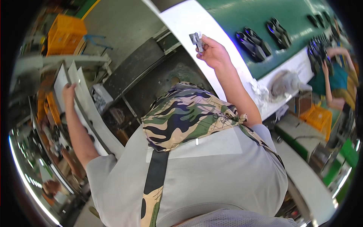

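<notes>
My right hand (215, 53) is raised over a long white tabletop (189, 17). Its thumb and fingers pinch a small, grey, shiny piece (196, 40), flat at one end; its exact kind is unclear. Off to the left, my arm stretches to a rack with long pale boards, where my left hand (69, 92) rests at the edge of a white board (60, 85). The fingers there look curled, but what they hold, if anything, does not show.
Pairs of dark sandals (253, 43) lie on a green surface (227, 15) beyond the white strip. A plastic-wrapped object (285, 85) sits near my right forearm. A co-worker (336, 79) handles dark footwear at the right. Orange crates (66, 32) stand far left.
</notes>
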The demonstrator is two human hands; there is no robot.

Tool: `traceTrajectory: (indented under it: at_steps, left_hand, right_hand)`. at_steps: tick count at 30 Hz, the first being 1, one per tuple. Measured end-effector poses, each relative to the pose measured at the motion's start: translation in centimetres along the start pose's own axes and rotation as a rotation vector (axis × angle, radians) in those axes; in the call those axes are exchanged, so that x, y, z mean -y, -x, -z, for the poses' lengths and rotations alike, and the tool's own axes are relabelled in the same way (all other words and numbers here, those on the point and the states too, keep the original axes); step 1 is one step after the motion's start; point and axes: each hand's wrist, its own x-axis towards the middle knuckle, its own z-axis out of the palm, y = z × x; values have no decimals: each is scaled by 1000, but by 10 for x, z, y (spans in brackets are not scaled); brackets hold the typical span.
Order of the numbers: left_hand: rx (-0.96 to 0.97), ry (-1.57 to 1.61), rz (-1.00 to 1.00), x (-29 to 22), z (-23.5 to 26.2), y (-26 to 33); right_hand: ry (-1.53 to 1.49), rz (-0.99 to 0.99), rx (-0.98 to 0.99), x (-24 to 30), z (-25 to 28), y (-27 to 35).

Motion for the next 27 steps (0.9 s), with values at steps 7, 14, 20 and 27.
traceTrajectory:
  at_steps: [7, 14, 20, 27]
  left_hand:
    - [751, 534, -390, -339, -215, 133]
    - [1372, 506, -496, -568, -272, 279]
    - [1638, 641, -85, -690, -335, 352]
    - [1742, 587, 342, -753, -360, 380]
  right_hand:
    - [-63, 253, -294, 17, 106, 92]
    - [-144, 544, -899, -1, 214, 211]
    - [290, 748, -1432, 19, 338, 272]
    - [1103, 616, -1657, 65, 365, 258]
